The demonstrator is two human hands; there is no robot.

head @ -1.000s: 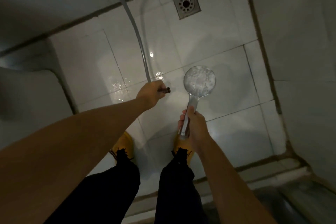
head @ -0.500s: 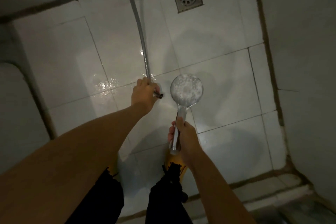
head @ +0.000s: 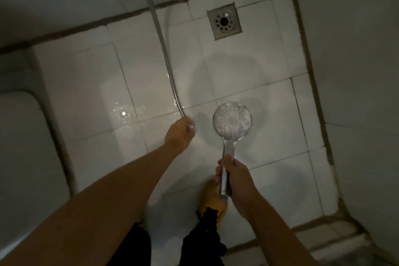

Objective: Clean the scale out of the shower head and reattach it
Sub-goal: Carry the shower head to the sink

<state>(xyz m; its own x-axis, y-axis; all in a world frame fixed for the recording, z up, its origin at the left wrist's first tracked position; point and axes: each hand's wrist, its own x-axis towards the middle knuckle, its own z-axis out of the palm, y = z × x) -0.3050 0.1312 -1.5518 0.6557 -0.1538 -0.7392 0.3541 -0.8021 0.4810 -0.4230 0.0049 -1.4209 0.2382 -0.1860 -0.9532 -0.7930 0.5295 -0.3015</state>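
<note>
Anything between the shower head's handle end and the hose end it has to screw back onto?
Nothing visible. The left hand grips the hose end, the right hand grips the shower head handle; only open air above the floor tiles separates them.

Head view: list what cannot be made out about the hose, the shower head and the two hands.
- Hose: its upper run is cut off by the top edge; its free end is motion-blurred inside the left hand.
- Shower head: the face is a bright, glary patch, so nozzles and remaining scale are unreadable.
- Handle's threaded end: covered by the right hand.
- Left foot: hidden behind the left forearm.
</note>
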